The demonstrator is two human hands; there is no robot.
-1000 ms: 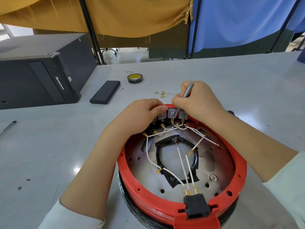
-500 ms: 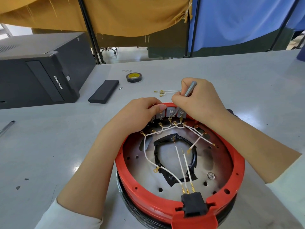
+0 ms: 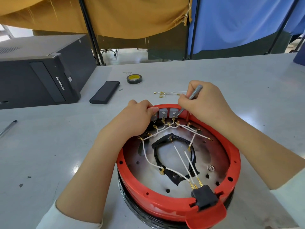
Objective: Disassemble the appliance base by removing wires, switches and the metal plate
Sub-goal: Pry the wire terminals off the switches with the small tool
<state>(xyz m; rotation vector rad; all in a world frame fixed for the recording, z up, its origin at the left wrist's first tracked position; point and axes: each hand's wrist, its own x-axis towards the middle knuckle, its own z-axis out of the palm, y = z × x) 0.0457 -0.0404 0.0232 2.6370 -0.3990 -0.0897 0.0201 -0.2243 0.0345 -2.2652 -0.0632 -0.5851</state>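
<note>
The round red appliance base (image 3: 165, 205) lies upside down on the table in front of me. Inside it are a metal plate (image 3: 214, 156), white wires (image 3: 151, 161) with gold terminals, and a black plug socket (image 3: 204, 197) at the near rim. Grey switches (image 3: 168, 113) sit in a row at the far rim. My left hand (image 3: 133, 118) grips the far rim beside the leftmost switch. My right hand (image 3: 206, 103) is closed around a grey metal tool (image 3: 195, 91), whose tip touches the right edge of the rightmost switch.
Loose removed wires (image 3: 166, 93) lie on the table just behind the base. A black tape roll (image 3: 134, 78), a flat black case (image 3: 104, 95) and a black computer tower (image 3: 38, 75) stand at the back left. A pen (image 3: 8, 128) lies at the far left.
My right hand has shifted rightward and its tool tip moved from the middle of the switch row to the right edge of the rightmost switch. Two switches now show uncovered.
</note>
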